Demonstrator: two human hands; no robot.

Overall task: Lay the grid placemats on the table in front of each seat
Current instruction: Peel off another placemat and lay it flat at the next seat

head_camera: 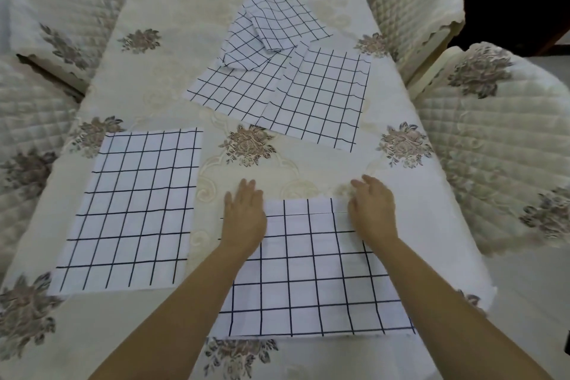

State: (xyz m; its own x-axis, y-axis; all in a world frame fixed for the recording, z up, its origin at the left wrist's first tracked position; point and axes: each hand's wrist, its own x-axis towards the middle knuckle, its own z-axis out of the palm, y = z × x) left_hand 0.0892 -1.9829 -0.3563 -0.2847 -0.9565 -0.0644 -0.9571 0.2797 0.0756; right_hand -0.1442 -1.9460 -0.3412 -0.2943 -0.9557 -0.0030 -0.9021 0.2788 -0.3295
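Observation:
A white placemat with a dark grid (311, 274) lies flat at the near right of the table. My left hand (243, 214) rests flat on its far left corner, fingers straight. My right hand (371, 208) lies on its far right corner, fingers reaching past the edge onto the cloth. A second grid placemat (132, 210) lies flat at the near left. Two more flat placemats (320, 102) overlap in the middle right, and a crumpled heap of grid placemats (271, 25) sits behind them.
The table wears a cream tablecloth with flower motifs (249, 143). Quilted cream chair covers stand at the far left (58, 18), near left (24, 139), far right (413, 3) and near right (493, 145). A dark doorway shows at top right.

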